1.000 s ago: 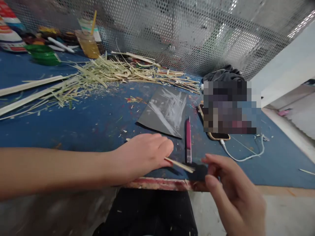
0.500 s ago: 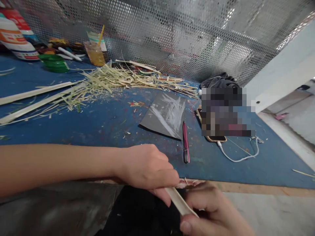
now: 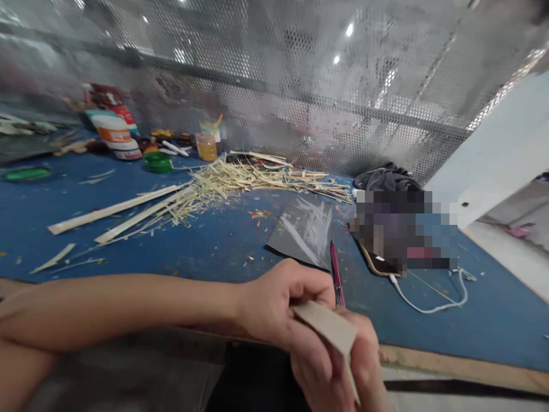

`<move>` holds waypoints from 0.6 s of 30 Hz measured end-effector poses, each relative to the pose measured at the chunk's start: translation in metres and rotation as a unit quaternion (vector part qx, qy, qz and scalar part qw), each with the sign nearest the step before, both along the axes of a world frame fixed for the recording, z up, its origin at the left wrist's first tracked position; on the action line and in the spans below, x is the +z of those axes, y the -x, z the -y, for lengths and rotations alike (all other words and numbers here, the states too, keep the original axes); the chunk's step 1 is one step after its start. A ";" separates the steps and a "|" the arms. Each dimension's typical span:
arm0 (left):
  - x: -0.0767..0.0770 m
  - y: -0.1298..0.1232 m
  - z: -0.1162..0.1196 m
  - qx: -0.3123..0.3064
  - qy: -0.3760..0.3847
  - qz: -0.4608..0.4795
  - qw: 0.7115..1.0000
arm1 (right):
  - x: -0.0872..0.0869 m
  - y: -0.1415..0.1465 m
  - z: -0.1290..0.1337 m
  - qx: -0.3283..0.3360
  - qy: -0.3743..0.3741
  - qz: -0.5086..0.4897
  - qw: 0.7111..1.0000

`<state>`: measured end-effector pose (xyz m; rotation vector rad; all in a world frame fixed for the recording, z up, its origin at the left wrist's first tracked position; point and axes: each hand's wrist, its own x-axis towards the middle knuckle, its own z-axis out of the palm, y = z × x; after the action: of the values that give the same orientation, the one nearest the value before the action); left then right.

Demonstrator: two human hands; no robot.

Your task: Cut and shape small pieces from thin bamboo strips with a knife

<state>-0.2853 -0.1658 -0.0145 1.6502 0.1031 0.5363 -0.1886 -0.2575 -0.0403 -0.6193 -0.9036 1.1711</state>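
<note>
My left hand (image 3: 272, 306) reaches in from the left at the table's front edge, its fingers curled round a pale, flat bamboo strip (image 3: 328, 323). Close against it, my right hand (image 3: 366, 357) is also closed on the strip, lower and to the right. One broad face of the strip points up towards me; its lower part is hidden among the fingers. Just beyond the hands lie a dark sheet of sandpaper (image 3: 300, 232) covered in white dust and a slim pink cutter (image 3: 336, 272).
Bamboo shavings and thin sticks (image 3: 240, 177) are heaped at the back, with two long strips (image 3: 115, 209) pointing left. Bottles (image 3: 115, 134), green tape (image 3: 158, 162) and a jar (image 3: 206, 146) stand behind. At right are a phone (image 3: 380, 264), its white cable (image 3: 422, 311) and dark cloth (image 3: 388, 177).
My hands have come closer together and the strip has turned so its broad face shows. The view has tilted up and swung left, showing more of the table's left side.
</note>
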 end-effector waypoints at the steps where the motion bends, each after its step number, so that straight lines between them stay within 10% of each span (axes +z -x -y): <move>1: 0.002 0.000 -0.002 0.020 0.024 -0.003 1.000 | 0.005 0.004 -0.003 0.009 0.013 -0.039 0.999; 6: 0.009 -0.005 -0.012 0.096 0.067 0.029 0.993 | 0.029 0.022 -0.027 0.087 -0.099 -0.209 0.969; 11: 0.016 -0.002 -0.016 0.103 0.019 0.028 0.994 | 0.032 0.012 -0.038 0.054 -0.138 -0.115 0.982; 18: 0.041 0.026 0.012 0.283 -0.349 0.000 0.893 | 0.039 -0.027 -0.019 -0.068 -0.061 0.246 0.965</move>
<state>-0.3112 -0.1779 0.0268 2.3347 0.4428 1.1098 -0.1619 -0.2384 -0.0015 -0.8770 -1.3205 0.8414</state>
